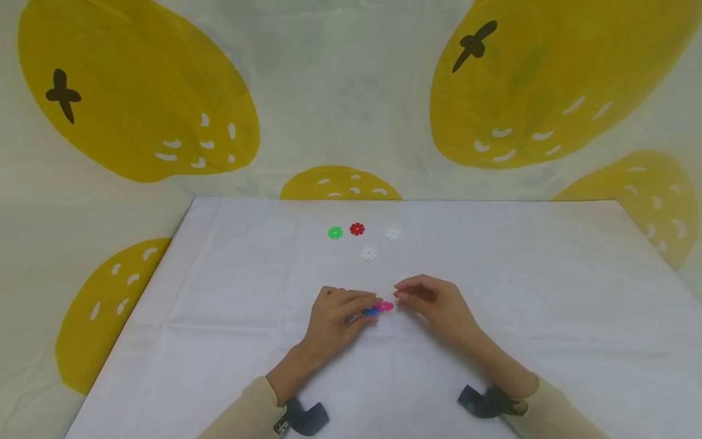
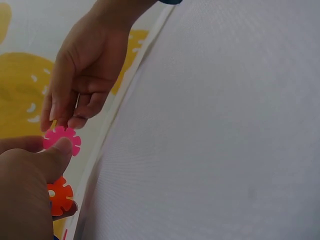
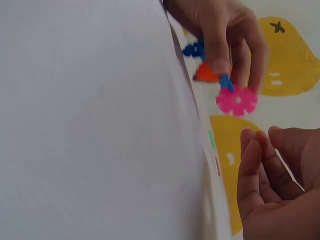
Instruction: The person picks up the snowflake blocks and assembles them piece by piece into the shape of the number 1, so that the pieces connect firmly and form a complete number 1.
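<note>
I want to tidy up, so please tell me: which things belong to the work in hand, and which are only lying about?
Apparently in the work:
pink disc, orange disc, blue pieces, in the left hand
right hand, close by

Lying about, untouched:
green disc
red disc
two white discs

Pink disc [image 3: 238,106], orange disc [image 2: 61,196] — yellow-patterned backdrop [image 1: 340,103].

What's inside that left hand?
In the left hand, a pink disc, an orange disc and blue pieces show. The hand covers parts of them; whether more pieces hide there cannot be told.
</note>
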Tool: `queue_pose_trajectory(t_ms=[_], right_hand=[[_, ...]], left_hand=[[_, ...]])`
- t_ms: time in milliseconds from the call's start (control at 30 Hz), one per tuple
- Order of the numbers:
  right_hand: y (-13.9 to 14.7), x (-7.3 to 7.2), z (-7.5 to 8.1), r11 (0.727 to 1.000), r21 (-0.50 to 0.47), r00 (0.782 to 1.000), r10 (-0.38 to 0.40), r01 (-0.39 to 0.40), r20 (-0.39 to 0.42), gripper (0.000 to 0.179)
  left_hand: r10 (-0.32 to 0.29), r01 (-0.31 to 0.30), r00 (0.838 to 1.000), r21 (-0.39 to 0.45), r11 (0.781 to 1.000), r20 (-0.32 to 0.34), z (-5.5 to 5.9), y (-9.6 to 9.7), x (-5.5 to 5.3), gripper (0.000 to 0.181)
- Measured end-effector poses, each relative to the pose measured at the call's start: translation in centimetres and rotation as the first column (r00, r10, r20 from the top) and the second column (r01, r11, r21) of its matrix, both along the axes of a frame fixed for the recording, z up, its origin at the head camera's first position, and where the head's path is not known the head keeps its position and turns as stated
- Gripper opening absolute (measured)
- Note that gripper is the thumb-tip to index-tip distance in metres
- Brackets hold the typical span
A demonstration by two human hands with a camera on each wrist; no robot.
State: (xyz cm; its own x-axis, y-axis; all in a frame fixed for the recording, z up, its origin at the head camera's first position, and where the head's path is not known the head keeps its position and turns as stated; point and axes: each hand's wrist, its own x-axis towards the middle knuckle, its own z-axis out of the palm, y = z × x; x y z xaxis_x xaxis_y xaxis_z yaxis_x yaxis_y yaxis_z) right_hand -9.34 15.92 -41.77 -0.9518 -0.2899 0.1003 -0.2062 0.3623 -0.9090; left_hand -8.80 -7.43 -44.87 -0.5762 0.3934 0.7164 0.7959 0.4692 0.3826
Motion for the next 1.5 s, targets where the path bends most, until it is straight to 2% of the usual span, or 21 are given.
queue_pose_trajectory(t_ms=[133,333,767,1133,1500], right_hand=[[0.4,-1.1,0.5,1.000,-0.003,1.000,-0.015,0.015,-0.020,0.025],[-0.4,-3.1,0.8,0.990,0.108,0.992,-0.076,0.087,-0.099,0.028],[-3.3,-6.3,0.1,0.979,0.138,0.987,-0.144,0.153,-0.071,0.025],[-4.6,-7.5,-0.9,0.971,0.176,0.987,-0.159,0.160,-0.021,0.026],[-4.6,-8.8,-1.3,0.965,0.246,0.996,-0.092,0.089,0.004,0.028]], left_hand=[[0.000,0.000,1.000,0.000,1.000,-0.012,-0.2,0.0,0.0,0.037],[-0.003,0.003,1.000,0.001,1.000,-0.021,-0.3,0.0,0.0,0.036],[0.021,-0.022,1.000,-0.034,0.999,-0.020,-0.5,-0.2,0.1,0.035],[0.015,-0.016,1.000,-0.034,0.999,-0.023,-0.6,-0.2,0.1,0.034],[0.018,-0.019,1.000,-0.043,0.999,-0.004,-0.5,-0.2,0.1,0.033]])
